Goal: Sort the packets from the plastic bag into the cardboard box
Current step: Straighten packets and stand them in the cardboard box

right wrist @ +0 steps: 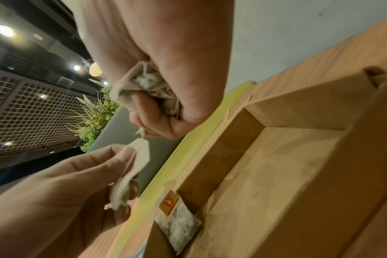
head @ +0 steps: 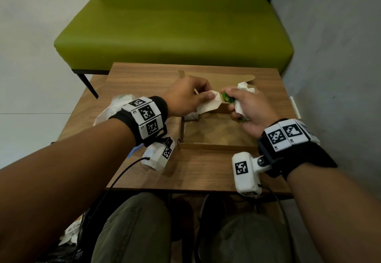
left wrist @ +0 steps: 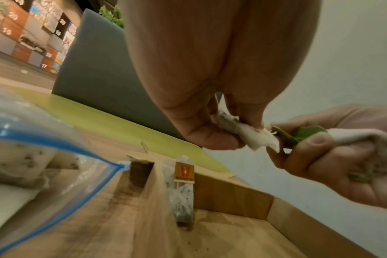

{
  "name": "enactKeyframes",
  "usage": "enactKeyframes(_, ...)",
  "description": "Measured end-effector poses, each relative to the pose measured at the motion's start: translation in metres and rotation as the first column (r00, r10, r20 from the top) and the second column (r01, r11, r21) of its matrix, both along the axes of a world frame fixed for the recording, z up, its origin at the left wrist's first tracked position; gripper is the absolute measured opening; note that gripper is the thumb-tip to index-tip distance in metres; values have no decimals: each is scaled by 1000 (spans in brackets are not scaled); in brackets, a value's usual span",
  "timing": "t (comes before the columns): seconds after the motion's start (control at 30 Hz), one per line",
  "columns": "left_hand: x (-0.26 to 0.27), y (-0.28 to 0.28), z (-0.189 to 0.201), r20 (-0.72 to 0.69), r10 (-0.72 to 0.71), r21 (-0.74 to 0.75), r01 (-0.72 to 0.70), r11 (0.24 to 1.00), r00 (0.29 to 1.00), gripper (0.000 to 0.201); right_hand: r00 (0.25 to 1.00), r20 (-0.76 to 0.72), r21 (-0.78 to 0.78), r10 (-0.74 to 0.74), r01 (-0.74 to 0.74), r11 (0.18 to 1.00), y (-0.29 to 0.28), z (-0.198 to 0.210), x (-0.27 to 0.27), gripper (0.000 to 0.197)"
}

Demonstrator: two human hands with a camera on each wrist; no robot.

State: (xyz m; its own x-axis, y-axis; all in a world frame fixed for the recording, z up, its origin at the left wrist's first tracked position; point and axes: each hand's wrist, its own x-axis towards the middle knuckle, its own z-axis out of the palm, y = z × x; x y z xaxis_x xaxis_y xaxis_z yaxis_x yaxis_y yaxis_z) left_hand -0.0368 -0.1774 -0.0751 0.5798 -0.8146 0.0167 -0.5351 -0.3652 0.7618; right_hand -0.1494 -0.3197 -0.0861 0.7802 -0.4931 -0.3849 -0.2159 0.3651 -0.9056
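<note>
Two hands meet above the far side of the cardboard box (head: 218,132). The left hand (head: 186,95) pinches a single white packet (head: 208,102) between thumb and curled fingers; it looks like a small paper tea bag, pale and creased, with a pointed end. The right hand (head: 248,110) is closed round a crumpled bunch of white packets (head: 240,106) with a green tag (head: 226,98) sticking out toward the left hand's packet, the two almost touching.

From the left wrist view the packet (left wrist: 247,134) shows dark specks inside its paper, and the green tag (left wrist: 285,136) is a flat folded card held under the right thumb. The right wrist view shows what the head view hides: the bunch (right wrist: 148,87) squeezed deep in the right palm, and the left hand's packet (right wrist: 135,167) hanging as a long white strip with a string at its tip.

Both wrist views also show one packet with an orange-and-red tag (left wrist: 185,172) standing against the inner wall at the box's near-left corner, its translucent pouch filled with dark flecks (right wrist: 179,225). Loose specks dot the box floor. The box sits open on the wooden counter (head: 144,81), its flap folded back toward a green bench (head: 175,31).

Left of the box lies the plastic bag (left wrist: 44,167), clear with a blue zip strip, holding more pale speckled packets.
</note>
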Motion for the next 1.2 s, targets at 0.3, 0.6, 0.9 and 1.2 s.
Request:
enactKeyframes(0.3,-3,-7,-7,164,150,45,-159,986,975,18,995,-93,-104,-38,28,994,6,-5,6,11)
enactKeyframes(0.6,-13,-13,-4,-334,195,-31,-217,976,922,20,985,11,-329,-170,165,930,6,-11,7,13)
enactKeyframes(0.9,-20,-16,3,-389,160,-89,-210,974,907,10,991,18,-375,-132,129,918,5,-13,1,13)
enactKeyframes(1.2,-19,-41,2,-240,152,88,-135,987,959,9,977,-104,-479,-188,116,870,-15,-14,-16,17)
